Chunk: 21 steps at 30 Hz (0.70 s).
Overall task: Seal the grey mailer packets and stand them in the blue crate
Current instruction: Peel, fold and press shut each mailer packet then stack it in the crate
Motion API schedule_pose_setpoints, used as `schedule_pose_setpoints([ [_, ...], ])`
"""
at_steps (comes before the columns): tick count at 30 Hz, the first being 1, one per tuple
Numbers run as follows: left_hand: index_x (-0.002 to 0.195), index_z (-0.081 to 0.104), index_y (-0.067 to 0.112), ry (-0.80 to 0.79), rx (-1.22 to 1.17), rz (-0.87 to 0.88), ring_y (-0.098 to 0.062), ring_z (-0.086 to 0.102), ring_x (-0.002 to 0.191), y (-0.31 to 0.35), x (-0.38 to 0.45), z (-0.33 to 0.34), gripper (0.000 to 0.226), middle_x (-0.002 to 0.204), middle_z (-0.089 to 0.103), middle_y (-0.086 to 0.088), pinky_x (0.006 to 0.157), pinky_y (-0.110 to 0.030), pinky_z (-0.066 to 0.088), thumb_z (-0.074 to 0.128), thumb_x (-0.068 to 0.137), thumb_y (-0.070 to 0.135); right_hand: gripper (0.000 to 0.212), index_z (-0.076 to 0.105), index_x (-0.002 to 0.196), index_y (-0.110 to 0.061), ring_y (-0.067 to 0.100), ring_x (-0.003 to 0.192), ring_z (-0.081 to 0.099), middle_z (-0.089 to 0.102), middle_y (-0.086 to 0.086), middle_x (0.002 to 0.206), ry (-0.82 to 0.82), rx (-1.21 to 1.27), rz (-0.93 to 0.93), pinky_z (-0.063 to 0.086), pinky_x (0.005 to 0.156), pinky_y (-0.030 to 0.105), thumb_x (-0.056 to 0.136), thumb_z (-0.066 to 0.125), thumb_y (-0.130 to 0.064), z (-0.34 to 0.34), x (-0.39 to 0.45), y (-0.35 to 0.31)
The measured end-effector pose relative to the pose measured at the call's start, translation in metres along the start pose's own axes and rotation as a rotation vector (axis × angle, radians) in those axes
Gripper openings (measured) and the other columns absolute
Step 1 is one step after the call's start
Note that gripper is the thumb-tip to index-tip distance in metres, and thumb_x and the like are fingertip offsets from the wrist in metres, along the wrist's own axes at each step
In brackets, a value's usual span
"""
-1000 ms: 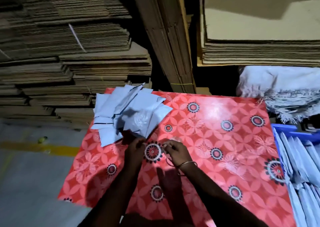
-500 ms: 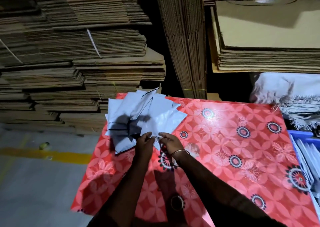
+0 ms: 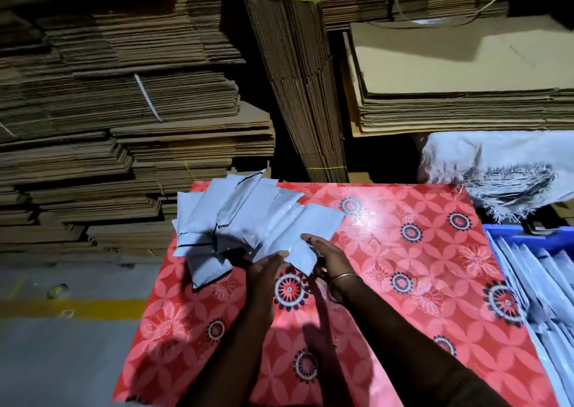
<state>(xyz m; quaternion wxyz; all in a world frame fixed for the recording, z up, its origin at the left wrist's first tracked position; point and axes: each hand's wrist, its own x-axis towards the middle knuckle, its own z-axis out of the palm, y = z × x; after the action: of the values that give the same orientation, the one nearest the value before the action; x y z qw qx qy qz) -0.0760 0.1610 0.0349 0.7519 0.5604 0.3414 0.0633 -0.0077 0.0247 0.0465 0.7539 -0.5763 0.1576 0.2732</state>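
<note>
Hands clamped on flat, glossy grey mailer packet over floral red tablecloth

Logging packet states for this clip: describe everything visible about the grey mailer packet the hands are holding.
The grey mailer packet is a flat, matte plastic-looking rectangle, tilted, at the near edge of the loose pile on the red floral table. The left hand and right hand hold its lower end. Whether it is sealed cannot be told.

We saw grey mailer packets heaped at the table's far left; others stood in the blue crate.
</note>
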Motion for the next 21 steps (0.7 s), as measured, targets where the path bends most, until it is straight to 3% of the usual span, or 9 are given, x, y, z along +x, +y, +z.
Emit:
schedule_pose_setpoints([
  [3,0.094,0.081,0.006,-0.092,0.032,-0.035,-0.024,0.073,0.089,-0.007,-0.012,0.012,0.018,0.098,0.078,-0.012,0.078,-0.028,0.056,0.075,0.089,0.023,0.026,0.077,0.111,-0.017,0.013,0.085,0.053,0.072,-0.012,0.095,0.100,0.044,-0.017,0.037,0.058,0.023,0.096,0.056,-0.019,-0.034,-0.010,-0.007],
  [6,0.095,0.079,0.006,-0.134,0.079,-0.157,-0.028,0.062,0.059,-0.014,-0.023,0.033,0.033,0.083,0.074,-0.014,0.048,-0.027,0.044,0.080,0.078,0.035,0.025,0.076,0.110,-0.009,0.011,0.076,0.058,0.072,-0.005,0.095,0.197,0.088,-0.040,0.042,0.057,0.021,0.095,0.057,-0.011,-0.074,-0.022,-0.010],
  [8,0.096,0.079,0.006,-0.129,0.157,-0.196,-0.020,0.058,0.050,-0.020,-0.030,0.052,0.034,0.075,0.071,-0.010,0.044,-0.022,0.036,0.081,0.074,0.032,0.024,0.076,0.108,-0.007,0.013,0.081,0.060,0.073,-0.004,0.094,0.236,0.086,-0.067,0.045,0.063,0.021,0.094,0.056,-0.008,-0.103,-0.030,-0.011],
  [10,0.096,0.078,0.002,-0.154,0.152,-0.197,-0.014,0.069,0.059,-0.027,-0.038,0.072,0.014,0.080,0.075,-0.006,0.047,-0.019,0.045,0.075,0.085,0.011,0.024,0.078,0.105,-0.010,0.010,0.082,0.062,0.073,-0.005,0.095,0.258,0.057,-0.071,0.048,0.067,0.021,0.095,0.056,-0.009,-0.130,-0.039,-0.009],
  [12,0.099,0.077,0.000,-0.198,0.194,-0.213,-0.011,0.071,0.063,-0.036,-0.045,0.090,0.012,0.079,0.076,-0.003,0.052,-0.015,0.047,0.069,0.090,0.003,0.024,0.078,0.104,-0.014,0.007,0.078,0.062,0.073,-0.006,0.094,0.267,0.025,-0.079,0.048,0.069,0.022,0.097,0.055,-0.009,-0.156,-0.046,-0.004],
  [15,0.091,0.077,0.002,-0.247,0.248,-0.202,-0.018,0.067,0.073,-0.055,-0.053,0.113,0.009,0.078,0.072,-0.006,0.056,-0.019,0.047,0.073,0.087,0.008,0.027,0.079,0.101,-0.017,0.003,0.073,0.061,0.072,-0.005,0.094,0.262,-0.061,-0.104,0.045,0.070,0.025,0.098,0.054,-0.006,-0.189,-0.056,0.007],
  [18,0.080,0.076,0.007,-0.261,0.329,-0.138,-0.018,0.061,0.074,-0.072,-0.057,0.131,0.021,0.077,0.068,-0.006,0.068,-0.027,0.045,0.074,0.068,0.024,0.028,0.075,0.105,-0.009,-0.002,0.075,0.063,0.071,-0.002,0.100,0.256,-0.135,-0.111,0.048,0.067,0.017,0.099,0.050,0.002,-0.213,-0.064,0.018],
  [21,0.082,0.074,0.012,-0.285,0.459,-0.092,-0.018,0.062,0.079,-0.093,-0.054,0.141,0.020,0.082,0.069,-0.004,0.073,-0.028,0.047,0.075,0.064,0.020,0.023,0.073,0.105,-0.011,0.015,0.090,0.063,0.071,0.001,0.102,0.242,-0.152,-0.065,0.052,0.072,0.018,0.100,0.053,-0.003,-0.228,-0.065,0.027],
])
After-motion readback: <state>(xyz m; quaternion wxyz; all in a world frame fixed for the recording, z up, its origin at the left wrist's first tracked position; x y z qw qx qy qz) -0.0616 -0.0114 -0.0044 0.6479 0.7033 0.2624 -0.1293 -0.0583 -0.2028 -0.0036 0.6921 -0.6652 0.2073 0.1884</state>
